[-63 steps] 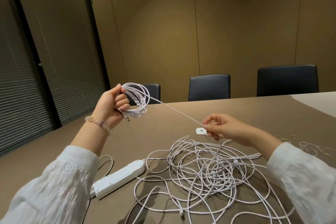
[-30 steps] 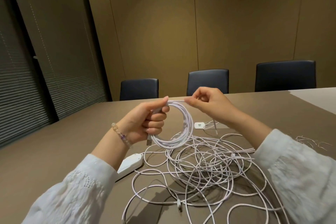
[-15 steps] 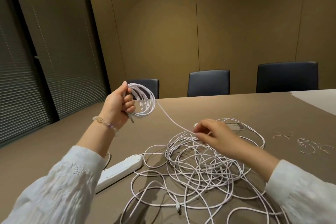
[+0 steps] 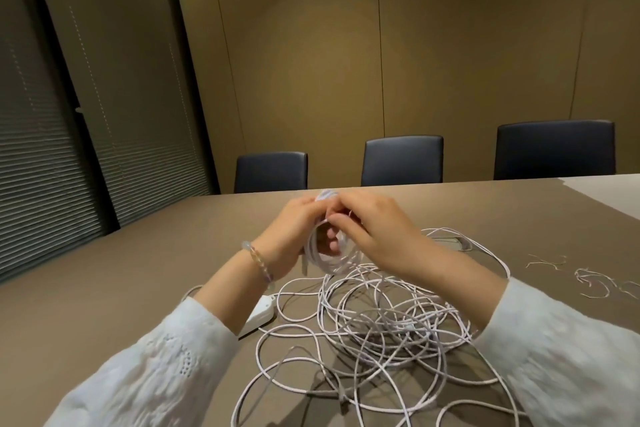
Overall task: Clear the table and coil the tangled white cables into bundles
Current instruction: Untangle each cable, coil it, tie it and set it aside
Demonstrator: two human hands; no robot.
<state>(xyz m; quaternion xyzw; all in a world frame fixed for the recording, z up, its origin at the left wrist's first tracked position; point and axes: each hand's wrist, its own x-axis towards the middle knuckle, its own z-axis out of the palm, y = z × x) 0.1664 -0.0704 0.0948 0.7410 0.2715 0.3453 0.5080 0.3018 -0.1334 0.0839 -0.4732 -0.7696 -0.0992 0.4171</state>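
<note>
A small coil of white cable (image 4: 329, 262) hangs above the brown table (image 4: 121, 288). My left hand (image 4: 294, 236) grips the coil through its loops from the left. My right hand (image 4: 374, 232) meets it at the coil's top, fingers curled and pinching the cable strand there. A big tangle of white cable (image 4: 381, 322) lies on the table under and in front of both hands, and the coil's free end runs down into it.
A white power strip (image 4: 259, 315) lies left of the tangle, partly hidden by my left forearm. Short loose white ties (image 4: 588, 281) lie at the right. Three dark chairs (image 4: 401, 159) line the far table edge. A lighter patch of table sits far right.
My right hand rose from the tangle with a strand and joined my left hand at the coil. My left hand moved right and down toward the centre.
</note>
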